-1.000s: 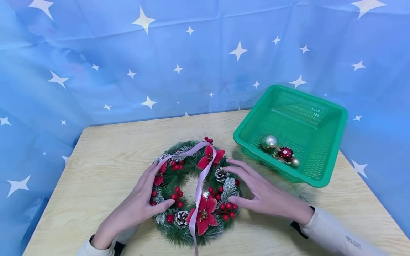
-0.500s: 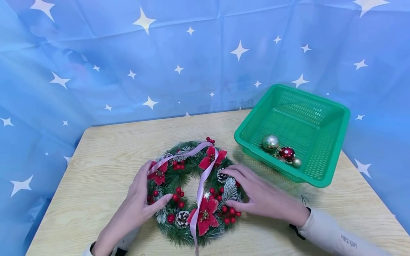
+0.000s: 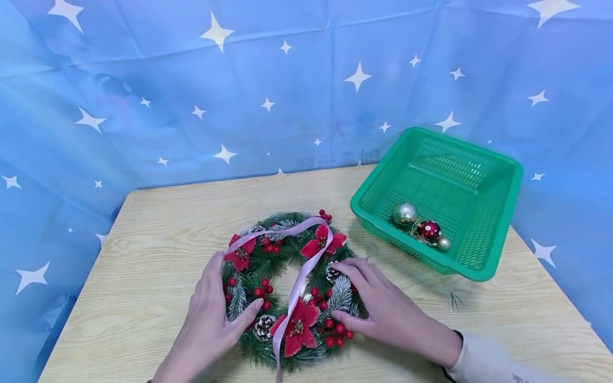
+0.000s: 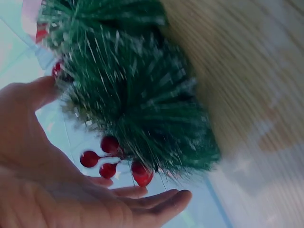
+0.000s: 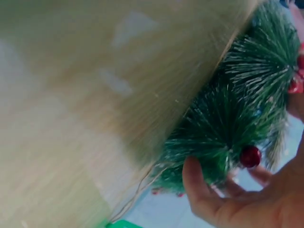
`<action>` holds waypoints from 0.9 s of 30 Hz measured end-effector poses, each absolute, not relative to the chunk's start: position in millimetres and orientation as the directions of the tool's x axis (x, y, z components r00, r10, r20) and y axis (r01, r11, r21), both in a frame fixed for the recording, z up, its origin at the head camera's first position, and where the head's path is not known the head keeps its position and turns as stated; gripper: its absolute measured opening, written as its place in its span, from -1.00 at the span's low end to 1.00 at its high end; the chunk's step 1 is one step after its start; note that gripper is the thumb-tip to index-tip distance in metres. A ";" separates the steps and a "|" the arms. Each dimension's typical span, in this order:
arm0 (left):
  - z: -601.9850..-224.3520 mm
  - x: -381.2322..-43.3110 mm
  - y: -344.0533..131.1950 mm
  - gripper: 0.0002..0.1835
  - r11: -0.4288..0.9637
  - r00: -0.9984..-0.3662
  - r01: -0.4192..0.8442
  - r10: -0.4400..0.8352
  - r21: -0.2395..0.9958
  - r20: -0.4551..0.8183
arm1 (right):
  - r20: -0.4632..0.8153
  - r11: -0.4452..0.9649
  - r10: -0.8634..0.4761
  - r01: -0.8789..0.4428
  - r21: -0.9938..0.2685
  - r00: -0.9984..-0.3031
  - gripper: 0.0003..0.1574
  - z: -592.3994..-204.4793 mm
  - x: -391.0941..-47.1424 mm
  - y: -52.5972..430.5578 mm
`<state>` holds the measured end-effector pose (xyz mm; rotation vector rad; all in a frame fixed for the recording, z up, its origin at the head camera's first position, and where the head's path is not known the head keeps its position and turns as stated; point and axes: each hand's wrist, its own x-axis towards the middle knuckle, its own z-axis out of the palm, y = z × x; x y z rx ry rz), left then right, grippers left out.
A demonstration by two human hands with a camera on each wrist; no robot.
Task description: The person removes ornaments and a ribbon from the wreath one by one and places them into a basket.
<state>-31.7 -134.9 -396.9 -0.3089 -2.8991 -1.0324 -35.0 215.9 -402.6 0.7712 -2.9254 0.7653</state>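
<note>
A green Christmas wreath (image 3: 270,266) lies on the table, decorated with red poinsettias (image 3: 297,325), pinecones (image 3: 264,326), red berries and frosted sprigs. Across it runs a loose pink ribbon (image 3: 303,279), its lower end hanging toward the near side. My left hand (image 3: 206,314) rests along the wreath's left edge, thumb over the front; in the left wrist view its fingers (image 4: 161,204) stretch out beside the berries (image 4: 109,170). With my right hand (image 3: 388,306) I hold the right rim, fingers near a pinecone and thumb by a berry cluster (image 3: 337,332).
At the back right stands a green plastic basket (image 3: 495,234) with a silver bauble (image 3: 404,213), a dotted red one (image 3: 428,230) and a small pale one (image 3: 443,243). A blue star-patterned cloth (image 3: 316,80) hangs behind the wooden table (image 3: 158,239).
The wreath has turned a little clockwise: its top flower has shifted right and its bottom flower left. My left hand has slid down and outward along the edge; my right hand stays on the rim.
</note>
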 end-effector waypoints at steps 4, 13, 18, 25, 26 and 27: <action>-399.1 -33.0 -130.9 0.28 0.755 -0.983 0.179 0.165 0.631 0.081 | 0.161 0.784 -0.437 -0.463 -0.414 -0.885 0.08 -403.4 -26.6 210.5; -404.5 -38.2 -133.2 0.21 0.713 -0.962 0.256 0.254 0.653 0.099 | 0.160 0.790 -0.403 -0.431 -0.435 -0.901 -0.03 -395.1 -22.6 216.8; -404.4 -43.2 -139.2 0.16 0.690 -0.941 0.309 0.323 0.655 0.103 | 0.264 0.747 -0.383 -0.465 -0.476 -0.885 -0.23 -391.5 -34.1 229.0; -404.3 -52.3 -145.6 0.14 0.665 -0.916 0.350 0.389 0.660 0.095 | 0.270 0.678 -0.387 -0.471 -0.564 -0.882 -0.16 -394.8 -56.8 236.9; -404.6 -54.1 -146.4 0.13 0.659 -0.913 0.353 0.396 0.664 0.092 | 0.247 0.672 -0.392 -0.460 -0.580 -0.886 -0.12 -395.4 -58.8 237.1; -405.2 -56.0 -147.2 0.13 0.655 -0.911 0.357 0.403 0.666 0.092 | 0.222 0.667 -0.397 -0.446 -0.596 -0.890 -0.09 -395.9 -60.5 237.2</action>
